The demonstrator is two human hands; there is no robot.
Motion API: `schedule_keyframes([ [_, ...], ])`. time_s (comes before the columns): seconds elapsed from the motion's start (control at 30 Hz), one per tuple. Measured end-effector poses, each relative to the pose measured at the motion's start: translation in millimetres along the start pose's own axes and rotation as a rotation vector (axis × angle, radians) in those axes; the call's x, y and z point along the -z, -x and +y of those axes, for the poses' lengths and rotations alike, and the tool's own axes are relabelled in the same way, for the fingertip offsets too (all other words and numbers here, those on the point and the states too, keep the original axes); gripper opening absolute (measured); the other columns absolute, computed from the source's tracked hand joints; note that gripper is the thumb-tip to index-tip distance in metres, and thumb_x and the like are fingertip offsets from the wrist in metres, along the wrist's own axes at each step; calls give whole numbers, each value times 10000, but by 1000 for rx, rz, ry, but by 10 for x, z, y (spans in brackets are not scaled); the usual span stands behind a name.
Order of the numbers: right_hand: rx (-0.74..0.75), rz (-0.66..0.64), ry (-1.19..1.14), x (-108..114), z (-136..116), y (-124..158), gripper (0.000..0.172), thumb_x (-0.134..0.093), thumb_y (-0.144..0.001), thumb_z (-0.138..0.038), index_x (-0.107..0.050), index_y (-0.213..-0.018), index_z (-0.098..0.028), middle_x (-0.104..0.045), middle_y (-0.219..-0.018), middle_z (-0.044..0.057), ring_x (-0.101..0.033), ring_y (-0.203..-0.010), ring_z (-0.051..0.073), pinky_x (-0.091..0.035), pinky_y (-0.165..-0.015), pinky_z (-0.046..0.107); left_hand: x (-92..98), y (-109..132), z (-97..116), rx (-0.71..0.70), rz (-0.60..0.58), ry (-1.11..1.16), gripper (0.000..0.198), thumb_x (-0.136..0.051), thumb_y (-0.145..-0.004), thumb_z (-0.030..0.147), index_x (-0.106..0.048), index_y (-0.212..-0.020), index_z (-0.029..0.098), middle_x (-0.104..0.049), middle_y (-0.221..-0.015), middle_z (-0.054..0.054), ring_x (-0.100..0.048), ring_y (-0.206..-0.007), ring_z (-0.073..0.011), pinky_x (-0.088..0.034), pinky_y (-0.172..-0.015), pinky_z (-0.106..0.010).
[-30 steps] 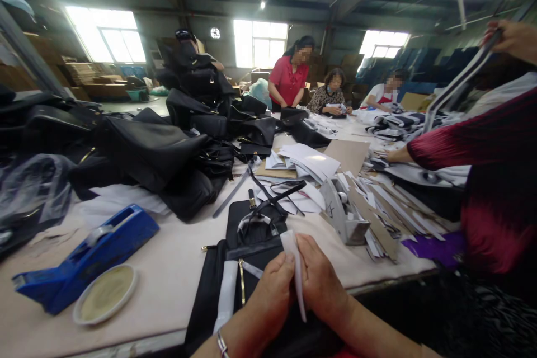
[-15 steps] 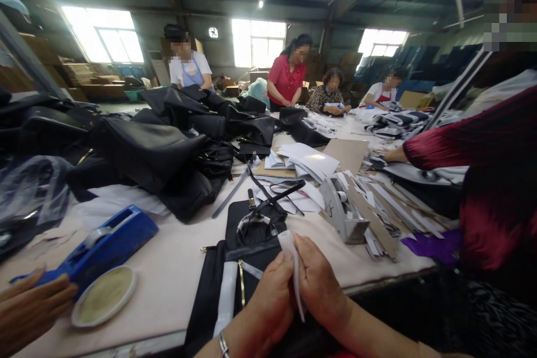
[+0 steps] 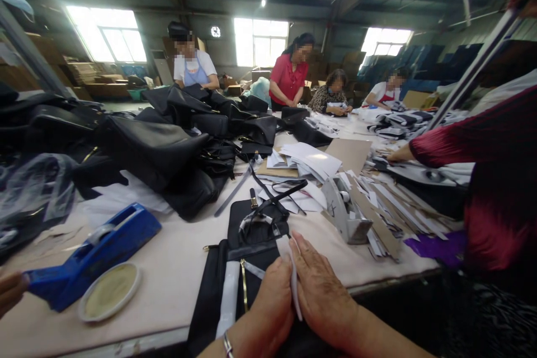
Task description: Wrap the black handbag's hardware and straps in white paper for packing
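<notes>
Between my palms, above a black bag (image 3: 202, 296), I hold a thin white strip (image 3: 296, 291), paper or foam. My left hand (image 3: 273, 293) is closed on it from the left, with the thumb up against it. My right hand (image 3: 322, 290) presses flat against its other side, fingers stretched forward and together. The bag lies at the table's front edge, with a gold zip (image 3: 244, 285) and a white-wrapped strip (image 3: 229, 293) on it. Beyond my hands are the bag's black straps (image 3: 279, 198), partly wrapped in white.
A blue tape dispenser (image 3: 100, 251) and a round dish (image 3: 111, 292) stand left; another person's hand (image 3: 12, 291) is beside them. A grey tape dispenser (image 3: 346, 212) and cardboard strips (image 3: 381, 218) lie right. Black bags (image 3: 155, 145) are piled beyond. A red-sleeved person (image 3: 486, 134) works at right.
My right hand's fingers have straightened and now lie flatter along the white strip. At the left edge, the other person's hand has drawn back leftward from the blue tape dispenser.
</notes>
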State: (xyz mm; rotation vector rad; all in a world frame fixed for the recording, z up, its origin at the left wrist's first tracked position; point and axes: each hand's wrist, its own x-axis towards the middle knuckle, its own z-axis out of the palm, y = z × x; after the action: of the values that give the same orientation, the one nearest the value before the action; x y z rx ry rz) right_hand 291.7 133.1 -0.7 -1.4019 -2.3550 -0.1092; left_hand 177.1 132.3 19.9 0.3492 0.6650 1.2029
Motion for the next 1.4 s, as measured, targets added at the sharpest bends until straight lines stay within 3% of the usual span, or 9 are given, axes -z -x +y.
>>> schedule_keyframes([
  [0.27, 23, -178, -115, 318, 174, -36, 617, -549, -914, -315, -353, -1499, -315, -193, -1610, 105, -278, -1438, 339, -400, -1088, 532, 14, 12, 22, 24, -64, 51, 282, -675, -872, 344, -692, -1042, 120, -724, -1008, -117, -658, -1020, -250, -492, -949, -360],
  [0.57, 114, -162, -12, 411, 94, -55, 528, -545, -890, -234, -494, -1414, -269, -182, -1612, 95, -238, -1444, 374, -403, -1055, 549, -3, 48, -21, 46, 34, 45, 341, -746, -785, 358, -690, -996, 96, -714, -975, -128, -669, -896, -227, -516, -811, -292],
  [0.8, 235, -213, -24, 487, 104, -45, 561, -497, -894, -165, -438, -1450, -205, -107, -1627, 86, -163, -1464, 369, -365, -1091, 553, -41, 32, -29, 120, 31, 57, 420, -722, -790, 411, -670, -1042, 79, -684, -898, -110, -633, -787, -188, -495, -689, -267],
  [1.03, 318, -397, -298, 594, 110, 44, 431, -572, -881, -246, -587, -1309, -194, -87, -1629, 114, -101, -1472, 392, -256, -1153, 579, 19, -14, -30, 4, 137, -127, 378, -713, -764, 482, -607, -822, 124, -615, -743, -32, -564, -693, -157, -472, -652, -278],
  [1.13, 354, -462, -539, 698, 202, 89, 249, -580, -902, -303, -711, -1104, -243, -91, -1636, 43, -135, -1471, 372, -199, -1181, 541, 42, -41, -42, 12, 133, -153, 466, -657, -778, 606, -556, -804, 152, -564, -672, 6, -512, -599, -127, -435, -579, -263],
  [1.23, 118, -308, -834, 725, 329, 19, 270, -506, -950, -364, -750, -961, -250, -353, -1540, 60, -412, -1344, 302, -367, -1095, 430, 32, -63, -61, 35, 97, -239, 574, -623, -744, 715, -538, -842, 156, -535, -632, 25, -478, -520, -107, -412, -525, -251],
  [1.3, -162, -143, -922, 652, 402, -106, 337, -473, -963, -409, -738, -910, -209, -601, -1242, 116, -592, -1069, 237, -481, -908, 349, 20, -67, -77, 55, 103, -297, 617, -616, -719, 753, -522, -875, 164, -506, -611, 47, -436, -471, -90, -405, -493, -244],
  [1.33, -279, -114, -948, 591, 427, -181, 367, -470, -960, -440, -723, -880, -187, -653, -1032, 108, -614, -904, 208, -499, -790, 317, 15, -65, -83, 60, 108, -321, 622, -607, -720, 762, -512, -883, 169, -492, -606, 56, -419, -459, -84, -405, -482, -241],
  [1.4, -420, -179, -1040, 445, 443, -319, 406, -486, -935, -499, -675, -819, -158, -585, -718, 40, -540, -650, 156, -446, -590, 267, 9, -52, -86, 58, 94, -368, 612, -567, -748, 769, -501, -879, 176, -469, -595, 63, -400, -451, -79, -401, -466, -233],
])
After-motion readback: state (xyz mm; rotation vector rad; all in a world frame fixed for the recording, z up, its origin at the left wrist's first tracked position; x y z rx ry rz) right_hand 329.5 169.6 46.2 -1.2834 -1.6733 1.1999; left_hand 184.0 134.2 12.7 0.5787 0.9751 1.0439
